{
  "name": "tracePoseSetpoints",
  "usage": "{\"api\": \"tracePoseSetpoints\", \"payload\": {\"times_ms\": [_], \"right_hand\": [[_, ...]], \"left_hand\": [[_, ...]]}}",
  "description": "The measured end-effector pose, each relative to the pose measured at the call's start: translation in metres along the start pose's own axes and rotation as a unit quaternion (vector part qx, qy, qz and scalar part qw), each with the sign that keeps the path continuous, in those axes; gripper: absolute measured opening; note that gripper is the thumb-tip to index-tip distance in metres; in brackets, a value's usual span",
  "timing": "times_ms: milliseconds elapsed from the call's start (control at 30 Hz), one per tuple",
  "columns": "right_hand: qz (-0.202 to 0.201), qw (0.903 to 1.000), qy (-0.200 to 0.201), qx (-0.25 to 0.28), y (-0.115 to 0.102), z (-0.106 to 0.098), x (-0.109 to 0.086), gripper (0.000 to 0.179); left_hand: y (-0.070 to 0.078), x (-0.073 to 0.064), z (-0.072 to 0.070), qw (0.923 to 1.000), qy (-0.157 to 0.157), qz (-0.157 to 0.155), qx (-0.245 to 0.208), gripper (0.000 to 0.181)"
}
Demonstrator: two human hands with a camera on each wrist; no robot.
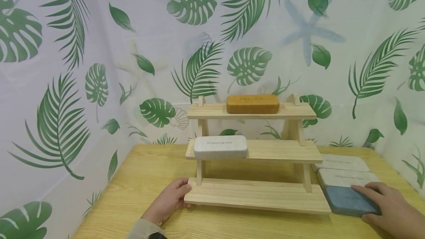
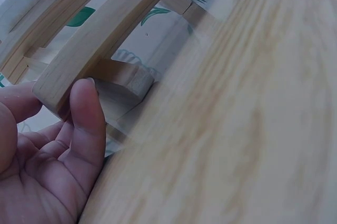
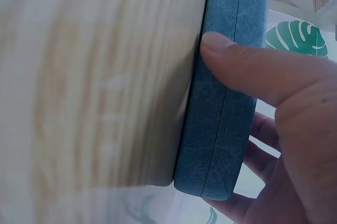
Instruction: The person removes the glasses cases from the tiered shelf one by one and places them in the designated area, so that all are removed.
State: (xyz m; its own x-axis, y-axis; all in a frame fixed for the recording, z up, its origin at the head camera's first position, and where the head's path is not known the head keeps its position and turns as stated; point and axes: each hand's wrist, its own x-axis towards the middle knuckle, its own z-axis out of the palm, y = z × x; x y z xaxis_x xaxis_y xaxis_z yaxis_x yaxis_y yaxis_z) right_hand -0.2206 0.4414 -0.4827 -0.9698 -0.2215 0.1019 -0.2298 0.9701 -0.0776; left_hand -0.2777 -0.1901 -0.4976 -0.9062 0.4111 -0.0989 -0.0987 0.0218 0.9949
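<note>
A three-tier wooden shelf stands on the table. Its bottom board's left end is gripped by my left hand; in the left wrist view, the thumb and fingers pinch that board. At the right, my right hand holds a blue glasses case lying on the table, thumb on its near side and fingers over its top. The right wrist view shows the thumb against the blue case. An orange case sits on the top tier, and a white case on the middle tier's left.
Behind the blue case lie two more pale cases, a nearer one and a farther one, beside the shelf's right end. A leaf-patterned curtain hangs behind and to the sides of the yellow wooden table.
</note>
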Motion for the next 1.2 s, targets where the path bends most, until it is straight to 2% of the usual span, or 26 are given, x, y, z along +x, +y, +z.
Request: {"api": "tracePoseSetpoints", "payload": {"times_ms": [233,333,633,867,1000,1200], "right_hand": [[0.040,0.9987,-0.022,0.024,-0.006,-0.004,0.000,0.085],[0.041,0.9985,-0.017,0.032,-0.008,-0.006,0.000,0.087],[-0.005,0.9979,0.047,0.045,-0.016,-0.013,0.001,0.076],[-0.035,0.9909,0.119,0.051,-0.041,-0.027,0.002,0.070],[-0.067,0.9830,0.163,0.052,-0.059,-0.038,0.004,0.077],[-0.084,0.9801,0.166,0.069,-0.081,-0.057,0.008,0.090]], "left_hand": [[-0.001,-0.001,0.001,1.0000,0.000,0.000,-0.001,0.056],[-0.002,0.000,0.001,1.0000,0.000,0.000,-0.002,0.057],[-0.003,0.000,0.000,1.0000,-0.002,0.000,-0.002,0.057],[-0.003,-0.001,-0.001,1.0000,-0.004,0.001,-0.004,0.057],[-0.002,0.000,0.000,1.0000,-0.002,0.000,-0.003,0.057],[0.000,0.000,0.000,1.0000,0.001,0.000,0.000,0.056]]}}
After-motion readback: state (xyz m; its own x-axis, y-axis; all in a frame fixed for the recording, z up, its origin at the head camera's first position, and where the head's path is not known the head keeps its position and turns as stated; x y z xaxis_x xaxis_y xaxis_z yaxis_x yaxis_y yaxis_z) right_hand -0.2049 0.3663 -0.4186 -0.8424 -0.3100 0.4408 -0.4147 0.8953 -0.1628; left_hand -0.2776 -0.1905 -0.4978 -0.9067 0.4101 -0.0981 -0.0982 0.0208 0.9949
